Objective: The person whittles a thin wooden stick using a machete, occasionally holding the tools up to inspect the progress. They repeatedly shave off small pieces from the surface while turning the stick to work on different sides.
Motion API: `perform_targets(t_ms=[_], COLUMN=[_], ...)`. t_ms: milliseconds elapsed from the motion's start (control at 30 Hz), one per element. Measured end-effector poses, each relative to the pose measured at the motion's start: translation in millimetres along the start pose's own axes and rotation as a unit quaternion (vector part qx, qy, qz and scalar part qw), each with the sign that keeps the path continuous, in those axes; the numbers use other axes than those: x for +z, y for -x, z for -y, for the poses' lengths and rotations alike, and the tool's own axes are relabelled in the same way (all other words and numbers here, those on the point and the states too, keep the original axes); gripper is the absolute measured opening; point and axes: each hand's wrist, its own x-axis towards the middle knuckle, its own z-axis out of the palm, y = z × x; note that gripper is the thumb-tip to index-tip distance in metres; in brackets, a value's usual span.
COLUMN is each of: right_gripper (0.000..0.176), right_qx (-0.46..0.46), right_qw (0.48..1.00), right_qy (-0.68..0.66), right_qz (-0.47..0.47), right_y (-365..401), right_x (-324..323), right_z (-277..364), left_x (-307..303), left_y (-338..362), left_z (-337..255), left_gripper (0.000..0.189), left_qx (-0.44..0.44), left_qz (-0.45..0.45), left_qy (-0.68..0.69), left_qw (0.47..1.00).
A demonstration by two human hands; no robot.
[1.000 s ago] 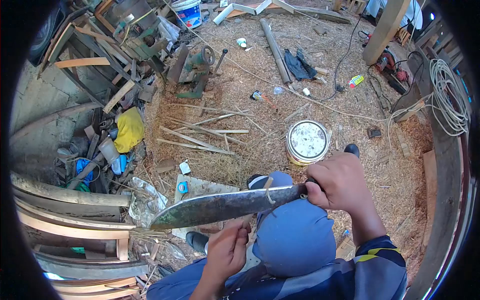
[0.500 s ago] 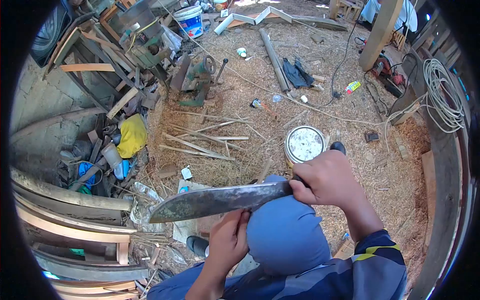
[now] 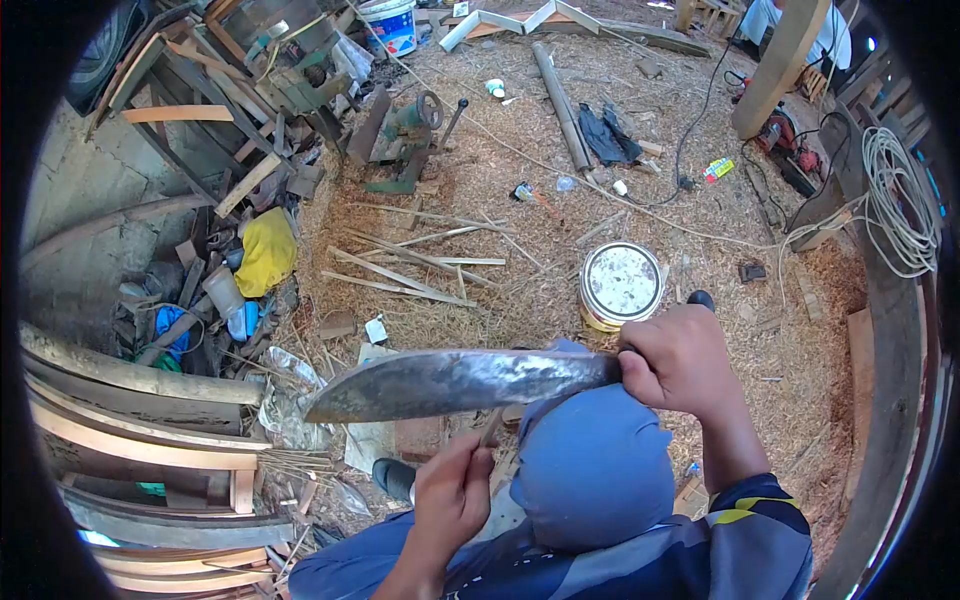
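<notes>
A broad, dark metal blade [image 3: 450,385] lies across the view, its tip to the left. My right hand [image 3: 680,362] is closed round its handle, above my knee in blue-grey cloth [image 3: 595,465]. Below the blade, my left hand [image 3: 455,485] pinches a thin strip of wood [image 3: 491,427] that rises toward the blade's lower edge. Whether strip and blade touch, I cannot tell. Beyond the knee stands a lidded paint bucket [image 3: 622,284].
Thin wooden strips [image 3: 420,262] lie on the shaving-covered ground. A green metal vise [image 3: 405,140] stands behind them. Curved planks [image 3: 150,445] are stacked at left. Coiled cable [image 3: 900,205] hangs at right. A person [image 3: 800,30] is at the top right.
The blade and my right hand have shifted slightly right, and the blade's face shows more. My left hand has moved a little left and down, showing the strip. The view has shifted slightly.
</notes>
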Motion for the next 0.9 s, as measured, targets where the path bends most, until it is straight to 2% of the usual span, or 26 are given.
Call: perform_targets(t_ms=[67,200,300,500,633,700,800,900], right_gripper=[0.034,0.037,0.036,0.034,0.031,0.029,0.027,0.029], right_qx=[-0.014,-0.053,-0.056,-0.066,-0.024,0.007,0.03,0.005], right_qw=[1.0,0.998,0.998,0.998,0.999,1.0,0.999,1.0], right_qy=[0.01,0.028,0.022,0.019,0.021,0.014,-0.018,-0.005], right_qz=[0.009,0.007,0.01,0.002,0.009,-0.001,-0.015,0.003], right_y=[-5.2,-15.9,-18.5,-21.9,-11.1,-2.7,4.5,-3.2], right_x=[-3.7,-2.3,-0.1,-0.5,-1.0,0.9,5.9,-0.2], right_z=[6.2,8.9,8.0,11.0,9.3,6.1,-0.2,5.1], left_x=[5.3,8.9,2.6,2.8,2.7,0.2,-2.7,4.6], left_y=[-18.2,-36.6,-36.9,-36.7,-29.1,-13.1,-6.6,-17.4], left_z=[-15.5,-25.7,-22.2,-11.3,-6.5,10.3,20.9,1.2], left_gripper=[0.013,0.013,0.012,0.012,0.007,0.014,0.019,0.012], left_qx=[0.048,0.083,0.117,0.185,0.161,0.124,0.126,0.094], left_qz=[-0.038,-0.048,-0.022,-0.056,-0.067,-0.066,-0.053,-0.06], left_qy=[0.009,-0.042,-0.056,-0.085,-0.092,-0.089,-0.075,-0.057], left_qw=[0.998,0.994,0.991,0.977,0.98,0.986,0.988,0.992])
